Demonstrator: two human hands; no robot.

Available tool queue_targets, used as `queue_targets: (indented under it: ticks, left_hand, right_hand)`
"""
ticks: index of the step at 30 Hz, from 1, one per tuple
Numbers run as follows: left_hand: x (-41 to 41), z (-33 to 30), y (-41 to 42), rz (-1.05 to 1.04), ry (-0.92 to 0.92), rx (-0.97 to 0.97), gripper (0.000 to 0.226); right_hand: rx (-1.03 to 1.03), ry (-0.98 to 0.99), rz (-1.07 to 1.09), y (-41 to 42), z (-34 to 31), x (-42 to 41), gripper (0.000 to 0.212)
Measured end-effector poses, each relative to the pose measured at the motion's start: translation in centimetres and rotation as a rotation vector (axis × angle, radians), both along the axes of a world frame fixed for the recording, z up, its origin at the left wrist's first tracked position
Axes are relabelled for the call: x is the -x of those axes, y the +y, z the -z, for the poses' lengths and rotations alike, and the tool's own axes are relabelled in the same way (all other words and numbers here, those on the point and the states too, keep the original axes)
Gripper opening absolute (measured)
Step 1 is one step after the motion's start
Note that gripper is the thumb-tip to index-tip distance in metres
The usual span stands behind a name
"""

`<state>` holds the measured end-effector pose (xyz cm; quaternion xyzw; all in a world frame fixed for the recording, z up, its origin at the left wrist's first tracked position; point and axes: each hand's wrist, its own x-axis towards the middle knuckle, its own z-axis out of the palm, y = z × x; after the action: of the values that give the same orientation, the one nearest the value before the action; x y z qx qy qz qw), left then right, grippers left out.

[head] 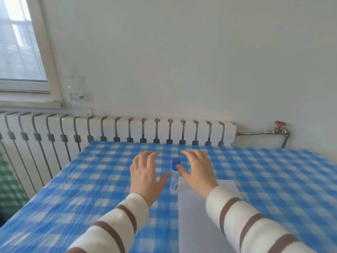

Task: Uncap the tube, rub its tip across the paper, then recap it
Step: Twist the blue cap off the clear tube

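Glue tube [174,177] with blue cap [176,163] lies on the blue checked table [264,172], cap end pointing away toward the radiator [116,131], just beside the left edge of the white paper [197,216]. Left hand [145,175] and right hand [197,170] flank it, fingers spread, gripping nothing. Both thumbs come close to the tube; motion blur, so contact possibly but cannot tell. Striped sleeves [242,221].

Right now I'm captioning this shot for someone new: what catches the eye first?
Two open hands, left hand and right hand, flank a capped tube with a blue cap on the blue checked tablecloth. White paper lies under the right forearm, a white radiator behind.
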<state>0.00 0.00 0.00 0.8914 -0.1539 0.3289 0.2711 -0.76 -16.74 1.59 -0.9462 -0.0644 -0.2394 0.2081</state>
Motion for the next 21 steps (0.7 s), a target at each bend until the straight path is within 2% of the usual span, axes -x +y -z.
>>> queue_targets:
  ticks: [11,21]
  left_hand:
    - [-0.8,3.1,-0.9,0.008,0.066,0.030,0.059]
    - [-1.1,4.5,-0.6,0.018,0.130,0.035,0.051]
  right_hand:
    - [-0.032,0.079,0.026,0.9,1.5,-1.0,0.053]
    - [-0.189,0.083,-0.029,1.4,1.5,-0.9,0.028]
